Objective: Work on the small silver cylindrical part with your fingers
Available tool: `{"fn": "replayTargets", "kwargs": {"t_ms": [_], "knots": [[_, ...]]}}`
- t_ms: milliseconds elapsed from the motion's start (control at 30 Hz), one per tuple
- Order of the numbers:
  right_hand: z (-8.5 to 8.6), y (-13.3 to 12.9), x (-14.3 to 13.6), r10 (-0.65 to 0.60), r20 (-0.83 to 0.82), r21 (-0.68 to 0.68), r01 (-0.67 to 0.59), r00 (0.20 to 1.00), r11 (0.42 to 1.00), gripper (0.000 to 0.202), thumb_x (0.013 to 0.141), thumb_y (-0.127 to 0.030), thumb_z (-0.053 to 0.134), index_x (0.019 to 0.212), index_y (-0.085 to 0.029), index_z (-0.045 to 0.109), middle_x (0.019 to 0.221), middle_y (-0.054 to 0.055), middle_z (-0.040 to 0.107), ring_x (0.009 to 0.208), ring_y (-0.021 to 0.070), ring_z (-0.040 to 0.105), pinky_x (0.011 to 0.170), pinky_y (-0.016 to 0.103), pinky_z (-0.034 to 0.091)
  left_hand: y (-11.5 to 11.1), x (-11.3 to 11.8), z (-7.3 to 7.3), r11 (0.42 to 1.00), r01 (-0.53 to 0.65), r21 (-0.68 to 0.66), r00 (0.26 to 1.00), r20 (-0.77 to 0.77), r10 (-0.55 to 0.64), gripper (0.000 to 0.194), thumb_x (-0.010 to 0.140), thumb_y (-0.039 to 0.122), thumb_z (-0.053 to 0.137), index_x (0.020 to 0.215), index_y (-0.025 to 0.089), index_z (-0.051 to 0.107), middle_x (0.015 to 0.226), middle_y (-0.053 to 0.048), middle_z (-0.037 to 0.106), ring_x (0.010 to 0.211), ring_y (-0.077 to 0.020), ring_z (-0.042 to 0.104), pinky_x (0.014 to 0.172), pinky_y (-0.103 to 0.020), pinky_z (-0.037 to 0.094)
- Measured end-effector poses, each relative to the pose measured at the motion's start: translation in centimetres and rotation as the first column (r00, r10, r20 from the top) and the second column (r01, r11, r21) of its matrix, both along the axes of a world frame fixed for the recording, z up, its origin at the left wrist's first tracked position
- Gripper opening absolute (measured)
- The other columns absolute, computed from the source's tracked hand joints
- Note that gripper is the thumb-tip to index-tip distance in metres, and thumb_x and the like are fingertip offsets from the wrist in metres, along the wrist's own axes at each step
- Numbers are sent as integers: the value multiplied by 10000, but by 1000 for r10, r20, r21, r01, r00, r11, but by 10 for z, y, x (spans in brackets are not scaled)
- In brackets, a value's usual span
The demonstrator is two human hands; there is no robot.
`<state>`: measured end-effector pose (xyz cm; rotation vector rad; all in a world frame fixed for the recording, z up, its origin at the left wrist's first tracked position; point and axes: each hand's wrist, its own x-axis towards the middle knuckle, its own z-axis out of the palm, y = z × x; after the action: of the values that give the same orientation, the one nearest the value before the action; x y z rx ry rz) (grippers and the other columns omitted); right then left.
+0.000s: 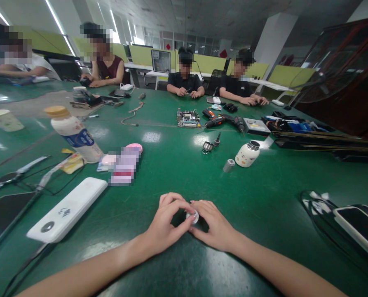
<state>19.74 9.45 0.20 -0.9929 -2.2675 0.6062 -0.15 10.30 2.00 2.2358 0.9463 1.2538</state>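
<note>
Close to the table's near side, my left hand (pixel 167 222) and my right hand (pixel 216 226) meet around a small round silvery-white piece (pixel 192 216). My left thumb and fingertips pinch it from the left. On the right side, my other fingers curve in and press against it. Fingers cover much of the piece, so its kind is unclear. Farther off stand a small white flask (pixel 247 154) with an uncovered mouth and a short silver cylinder (pixel 229 165). Small metal parts (pixel 207 147) lie beyond them.
A white power bank (pixel 68 210), a drink bottle (pixel 77 136) and a purple pack (pixel 126 166) lie left. At right is a phone (pixel 359 225) with cables. A circuit board (pixel 188 118) and power drill (pixel 223 120) lie farther back. Several people sit across the green table (pixel 159 165).
</note>
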Motion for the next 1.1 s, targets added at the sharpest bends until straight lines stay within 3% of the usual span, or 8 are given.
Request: {"fn": "replayTargets", "kwargs": {"t_ms": [167,300,533,700,833,967,1100], "knots": [[1,0,0,-3,1,4,3,1000,1000,373,874,-274,653,1226,-197,559,1241,110,669,1177,256,599,1024,463,439,1,0,-1,999,32,-4,999,24,-32,211,843,87,632,985,241,610,920,-7,644,939,-177,592,839,-333,412],[0,0,0,2,2,15,-2,1000,1000,400,870,-273,654,1248,-196,550,1236,109,671,1173,251,603,1023,461,443,2,0,-2,1000,-1,8,1000,1,1,234,806,142,720,996,238,623,946,-17,665,964,-195,603,856,-350,415],[-2,-1,0,-12,0,15,12,1000,1000,362,883,-308,642,1223,-205,570,1233,117,672,1181,259,604,1024,468,446,2,3,-1,999,-38,-29,995,88,41,76,835,198,717,858,214,647,806,-27,689,827,-191,640,767,-344,484],[0,-1,1,-6,0,-2,6,1000,1000,371,876,-293,652,1228,-211,568,1235,102,674,1190,253,598,1038,466,436,1,2,-2,999,-49,-8,983,177,50,109,833,198,728,778,208,634,756,-19,677,770,-175,648,702,-314,517],[2,0,1,2,19,-17,-1,1000,1000,390,863,-300,669,1227,-203,566,1246,103,666,1188,252,593,1026,454,442,9,-3,-11,988,-133,-74,963,227,147,116,859,200,691,769,199,617,783,-14,649,779,-168,666,703,-308,542],[3,0,1,-5,20,-31,6,1000,1000,371,860,-304,671,1202,-196,576,1228,100,673,1180,250,594,1028,452,440,22,-8,-21,957,-243,-160,968,20,250,88,816,240,734,779,202,663,791,-11,679,801,-194,650,719,-342,514],[3,0,1,-12,19,-30,12,1000,999,382,861,-306,666,1215,-195,572,1234,108,673,1190,257,591,1034,462,434,29,-11,-24,944,-269,-190,953,-196,232,57,790,240,765,792,229,709,805,0,735,889,-236,629,815,-410,441]]}}
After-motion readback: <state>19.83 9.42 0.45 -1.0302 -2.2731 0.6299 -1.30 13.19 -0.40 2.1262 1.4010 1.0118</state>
